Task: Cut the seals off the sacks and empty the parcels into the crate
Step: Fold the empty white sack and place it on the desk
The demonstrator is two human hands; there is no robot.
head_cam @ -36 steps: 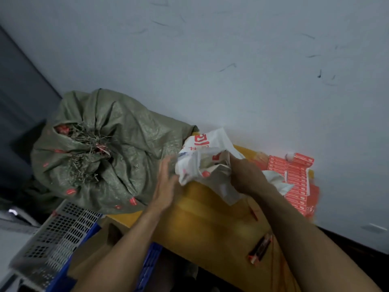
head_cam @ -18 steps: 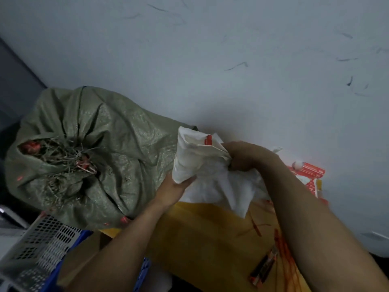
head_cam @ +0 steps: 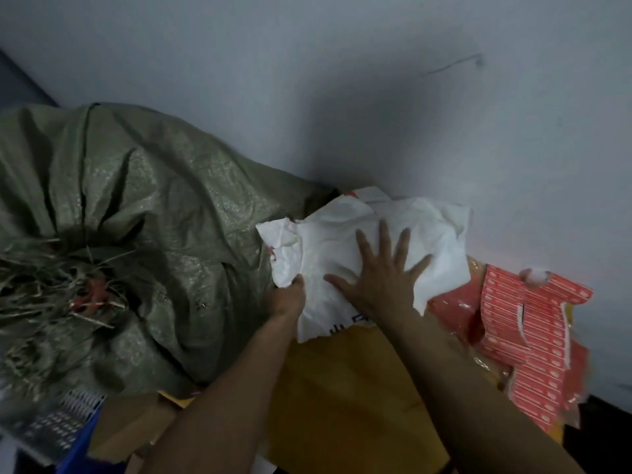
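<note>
Your right hand [head_cam: 383,282] lies flat with its fingers spread, pressing the white sack [head_cam: 342,241] down onto the yellow stack [head_cam: 342,388]; it grasps nothing. Your left hand [head_cam: 285,299] is curled round the sack's near left edge. The white sack sits against the wall [head_cam: 342,80], between the green sack [head_cam: 154,200] and the red labels [head_cam: 533,336].

The white sack looks like thin, crumpled film. It lies limp and nearly flat, so it is probably light and almost empty, and it may be slick under a flat palm. Bunch an edge or a corner in your fist rather than trusting pressure alone.

The green sack is woven and bulging, and it looks heavy. Its mouth is gathered into frayed strands with a red seal [head_cam: 92,295] among them. The neck just below that gather seems the firmest hold.

2 things crowd you. The green sack touches the white sack's left edge, and the red labels lie loose just beside it on the right, where they could slide off. The blue crate [head_cam: 80,436] sits low at the bottom left, partly covered by a grey perforated panel [head_cam: 51,429] and cardboard [head_cam: 130,425], so its opening looks obstructed.
</note>
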